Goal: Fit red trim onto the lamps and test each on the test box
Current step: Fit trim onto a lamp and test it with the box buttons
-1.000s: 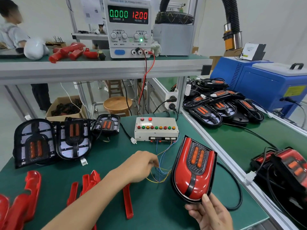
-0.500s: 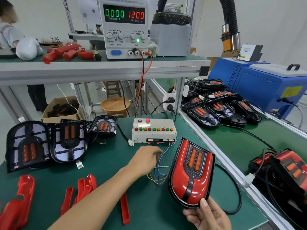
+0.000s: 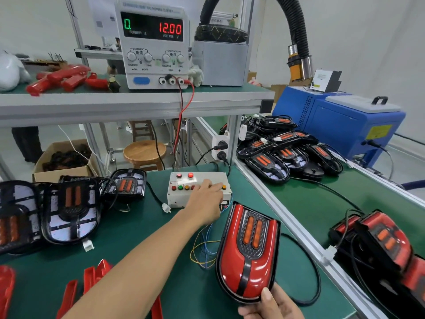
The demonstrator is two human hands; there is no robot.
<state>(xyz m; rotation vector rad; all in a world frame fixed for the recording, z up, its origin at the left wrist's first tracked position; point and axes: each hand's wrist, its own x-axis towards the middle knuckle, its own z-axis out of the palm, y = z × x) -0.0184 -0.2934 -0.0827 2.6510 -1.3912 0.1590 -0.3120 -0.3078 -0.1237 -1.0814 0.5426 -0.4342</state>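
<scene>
At the lower left of the frame, loose red trim pieces point(image 3: 92, 282) lie on the green desk point(image 3: 128, 238), and just above them untrimmed lamps point(image 3: 69, 210) wait in a row. Toward the centre, the left hand point(image 3: 207, 199) has moved forward from the loose wires point(image 3: 204, 249), where it was a second ago, and now rests on the test box point(image 3: 184, 196), fingers curled down over the row of coloured buttons; which button it presses I cannot tell. Above, on the shelf, the power supply point(image 3: 153, 44) reads 12.00 volts, while its current readout, 0.000 before, now shows only a leading 0, likely mid-refresh. To the lower right, the right hand point(image 3: 271, 305) grips the near rim of the trimmed lamp point(image 3: 248, 254), thumb on top, tilting it up off the desk. Its orange bars do not look clearly lit, so the test seems only just started
</scene>
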